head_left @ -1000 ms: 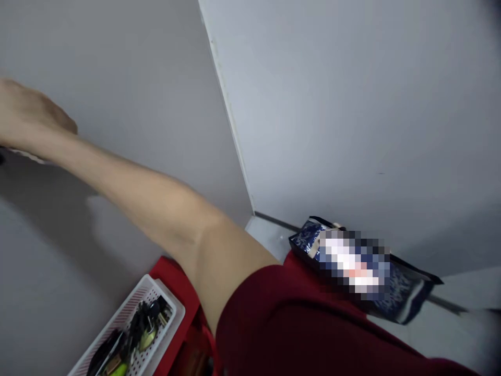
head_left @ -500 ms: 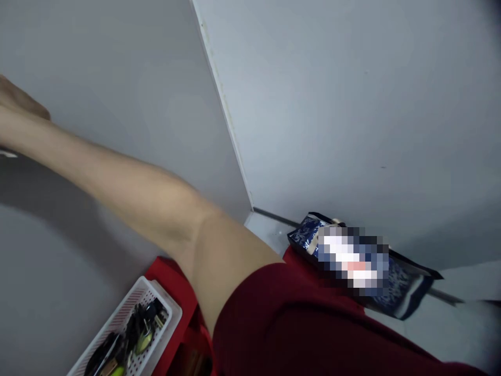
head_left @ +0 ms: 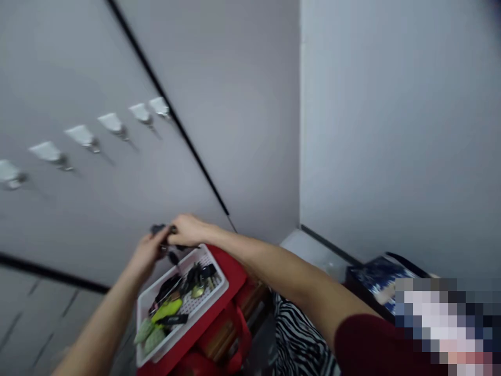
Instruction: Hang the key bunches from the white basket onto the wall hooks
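Observation:
My left hand [head_left: 147, 253] and my right hand [head_left: 190, 230] meet above the far edge of a white perforated basket [head_left: 224, 282]. The fingers of both are closed around what looks like a bunch of keys [head_left: 173, 258], with dark pieces sticking out and hanging below. Blur and the fingers hide most of it. In the basket lie more dark keys and fobs [head_left: 195, 277], a bright yellow-green item [head_left: 167, 311], a black piece [head_left: 174, 319] and pale green rounded items [head_left: 151, 337].
A row of several white adhesive hooks [head_left: 112, 123] runs along the grey panel at left. The basket rests on a red bag or cover [head_left: 230, 263]. Zebra-striped fabric [head_left: 299, 339] lies below my right arm. A blue patterned bag [head_left: 378, 277] stands by the white wall.
My right arm has come down from its reach toward the upper left, and both hands are now together over the basket. The view has swung left, showing the hooks.

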The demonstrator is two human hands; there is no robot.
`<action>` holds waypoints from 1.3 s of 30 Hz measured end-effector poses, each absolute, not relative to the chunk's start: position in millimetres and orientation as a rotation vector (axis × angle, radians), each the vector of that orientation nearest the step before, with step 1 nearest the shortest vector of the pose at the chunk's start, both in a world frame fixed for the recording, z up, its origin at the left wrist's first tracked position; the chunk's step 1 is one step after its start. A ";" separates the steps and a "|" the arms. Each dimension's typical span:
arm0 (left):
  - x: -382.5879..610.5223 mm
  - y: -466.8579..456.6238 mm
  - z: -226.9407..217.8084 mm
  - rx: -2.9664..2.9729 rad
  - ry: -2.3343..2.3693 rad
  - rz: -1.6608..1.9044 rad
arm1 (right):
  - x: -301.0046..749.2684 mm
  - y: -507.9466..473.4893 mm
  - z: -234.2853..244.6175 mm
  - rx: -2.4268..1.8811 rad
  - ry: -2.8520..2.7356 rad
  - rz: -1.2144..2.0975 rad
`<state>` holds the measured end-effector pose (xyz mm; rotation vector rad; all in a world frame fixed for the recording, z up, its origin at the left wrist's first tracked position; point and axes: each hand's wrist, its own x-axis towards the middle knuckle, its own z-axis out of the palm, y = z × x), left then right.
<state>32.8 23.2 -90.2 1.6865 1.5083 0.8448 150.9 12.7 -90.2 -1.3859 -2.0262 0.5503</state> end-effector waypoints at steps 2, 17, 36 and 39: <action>10.8 19.9 -118.4 1.650 1.501 0.829 | 132.9 12.9 -129.6 -1.401 -2.060 0.584; -70.8 22.1 -148.9 1.419 1.189 0.914 | 81.7 23.4 -143.7 -1.464 -1.870 0.893; -71.5 23.1 24.2 1.347 0.402 0.851 | 46.2 21.7 14.4 -0.628 -1.527 1.522; -71.0 23.9 23.2 1.332 0.415 0.845 | 45.9 21.1 14.5 -0.651 -1.535 1.515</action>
